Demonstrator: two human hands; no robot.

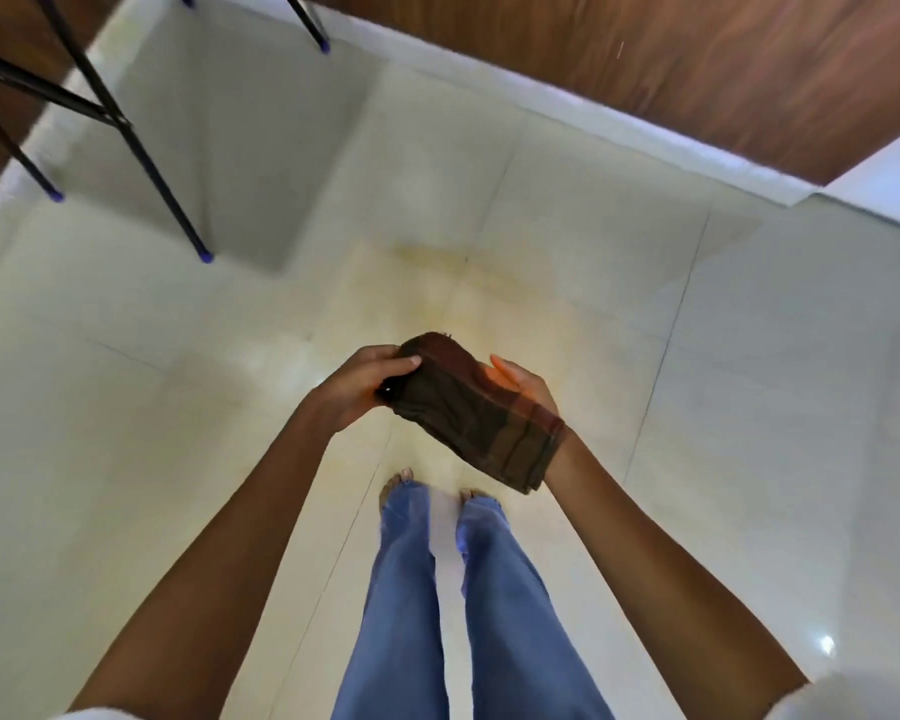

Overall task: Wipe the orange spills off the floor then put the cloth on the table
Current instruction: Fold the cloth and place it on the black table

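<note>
A folded dark brown cloth (pixel 474 413) with reddish stripes is held in the air in front of me. My left hand (pixel 365 387) grips its far left end, fingers curled over the top. My right hand (pixel 526 387) lies flat under the cloth with the palm up and the fingers straight. On the pale tiled floor beyond the hands spreads a faint orange spill (pixel 437 267). The black table legs (pixel 141 153) with blue feet stand at the upper left; the tabletop is out of view.
I stand in blue jeans (pixel 437 589) with bare feet on the white tile floor (pixel 749 407). A brown wood wall (pixel 697 70) with a white skirting runs across the top right. Another table leg (pixel 313 23) stands at the top centre.
</note>
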